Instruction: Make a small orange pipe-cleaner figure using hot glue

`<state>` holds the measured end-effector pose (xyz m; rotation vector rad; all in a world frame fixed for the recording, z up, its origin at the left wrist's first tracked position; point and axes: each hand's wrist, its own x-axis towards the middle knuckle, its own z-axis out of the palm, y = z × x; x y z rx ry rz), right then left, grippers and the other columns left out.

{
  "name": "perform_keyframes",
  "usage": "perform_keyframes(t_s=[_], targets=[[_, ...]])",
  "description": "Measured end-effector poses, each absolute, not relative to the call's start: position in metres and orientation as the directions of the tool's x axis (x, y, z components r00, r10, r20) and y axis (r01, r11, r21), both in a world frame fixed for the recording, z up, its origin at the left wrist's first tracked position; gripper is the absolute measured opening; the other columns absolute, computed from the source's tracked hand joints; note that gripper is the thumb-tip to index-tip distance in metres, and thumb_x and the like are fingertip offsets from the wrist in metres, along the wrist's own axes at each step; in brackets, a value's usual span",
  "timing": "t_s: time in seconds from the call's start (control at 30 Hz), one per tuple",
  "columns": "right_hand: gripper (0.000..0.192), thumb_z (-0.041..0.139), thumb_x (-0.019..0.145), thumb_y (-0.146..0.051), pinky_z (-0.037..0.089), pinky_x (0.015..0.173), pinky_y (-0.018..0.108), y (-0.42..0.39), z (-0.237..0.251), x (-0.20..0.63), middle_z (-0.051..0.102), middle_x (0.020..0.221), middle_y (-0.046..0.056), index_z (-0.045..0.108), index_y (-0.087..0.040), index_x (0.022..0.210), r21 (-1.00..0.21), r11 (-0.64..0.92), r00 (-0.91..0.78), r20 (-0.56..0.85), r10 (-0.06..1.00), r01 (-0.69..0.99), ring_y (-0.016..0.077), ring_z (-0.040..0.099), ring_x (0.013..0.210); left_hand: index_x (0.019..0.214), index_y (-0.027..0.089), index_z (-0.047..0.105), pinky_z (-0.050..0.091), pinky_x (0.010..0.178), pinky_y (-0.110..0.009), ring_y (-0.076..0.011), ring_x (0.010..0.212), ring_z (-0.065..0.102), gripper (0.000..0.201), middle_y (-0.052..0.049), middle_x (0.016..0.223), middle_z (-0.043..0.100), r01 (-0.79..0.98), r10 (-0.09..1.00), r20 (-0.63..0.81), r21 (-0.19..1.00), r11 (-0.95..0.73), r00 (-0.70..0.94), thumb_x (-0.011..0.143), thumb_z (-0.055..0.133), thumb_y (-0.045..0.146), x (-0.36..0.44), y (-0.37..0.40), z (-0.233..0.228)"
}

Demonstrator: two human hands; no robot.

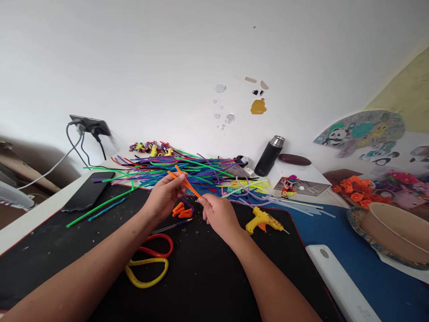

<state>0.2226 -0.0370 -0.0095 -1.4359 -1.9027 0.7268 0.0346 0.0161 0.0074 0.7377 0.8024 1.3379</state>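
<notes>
**Orange pipe cleaner strands held taut between two hands**

Two strands of orange pipe cleaner (pixel 191 187) are held above the far middle of the black mat (pixel 208 277); whether they are one bent piece or two, I cannot tell. The left hand (pixel 167 190) pinches them between thumb and fingers, with two ends poking out beyond. The right hand (pixel 217 214) has its thumb and fingers closed on the other end.

Beneath the hands, on the mat, lie short folded orange pieces (pixel 182 211) and a pen (pixel 177 225). Scissors (pixel 150 260) with red and yellow handles rest on the mat's left half, partly hidden by the left forearm. A yellow glue gun (pixel 263 219) lies on the mat's right side, a phone (pixel 89 192) at its far left corner.

Along the mat's far edge spreads a colourful pipe cleaner pile (pixel 201 172). Beyond the mat's far right corner are a black flask (pixel 270 156) and a small figure (pixel 288 187).
</notes>
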Motion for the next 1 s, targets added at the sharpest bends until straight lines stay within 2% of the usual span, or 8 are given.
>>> perform_keyframes(t_s=[0.1,0.3,0.43,0.83,1.0], targets=[[0.037,0.046,0.114,-0.037,0.043,0.059,0.024,-0.038,-0.01,0.222,0.066,0.06,-0.004,0.071,-0.023,0.09,-0.76,0.265,-0.238,0.149,0.96,0.593,0.0126,0.06,0.048,0.099,0.01,0.082,0.044,0.049,-0.017,-0.0073,0.057,0.054,0.042,-0.002,0.076,0.068,-0.571,0.989,-0.084,0.809,0.138,0.12,0.066,0.101,0.029,0.032,0.018,0.012],[0.038,0.046,0.113,-0.04,0.045,0.059,0.023,-0.038,-0.01,0.223,0.065,0.06,-0.005,0.071,-0.022,0.09,-0.801,0.265,-0.264,0.139,0.955,0.537,0.0113,0.059,0.047,0.093,0.011,0.082,0.046,0.049,-0.02,-0.0118,0.06,0.06,0.036,-0.007,0.079,0.072,-0.577,0.959,-0.004,0.798,0.173,0.283,0.069,0.099,0.033,0.024,0.023,0.015],[0.036,0.048,0.112,-0.042,0.045,0.057,0.023,-0.038,-0.01,0.225,0.065,0.06,-0.005,0.073,-0.023,0.096,-0.82,0.251,-0.251,0.136,0.958,0.513,0.0117,0.059,0.046,0.082,0.01,0.079,0.047,0.05,-0.02,-0.0111,0.059,0.061,0.032,-0.008,0.081,0.073,-0.566,0.965,0.021,0.813,0.136,0.262,0.069,0.1,0.031,0.016,0.029,0.014],[0.034,0.05,0.111,-0.043,0.046,0.056,0.022,-0.04,-0.009,0.222,0.063,0.061,-0.006,0.072,-0.022,0.095,-0.878,0.218,-0.268,0.107,0.957,0.426,0.0108,0.058,0.047,0.074,0.014,0.074,0.046,0.045,-0.011,-0.0049,0.054,0.056,0.042,-0.003,0.078,0.067,-0.598,0.945,0.051,0.785,0.163,0.324,0.056,0.108,0.029,0.011,0.027,0.022],[0.035,0.052,0.11,-0.047,0.046,0.055,0.022,-0.04,-0.01,0.221,0.064,0.062,-0.005,0.074,-0.021,0.099,-0.906,0.19,-0.242,0.102,0.965,0.379,0.0108,0.06,0.048,0.073,0.012,0.073,0.046,0.043,-0.011,-0.005,0.053,0.056,0.044,-0.001,0.073,0.066,-0.598,0.978,0.006,0.792,0.122,0.209,0.053,0.109,0.03,0.013,0.032,0.019]])
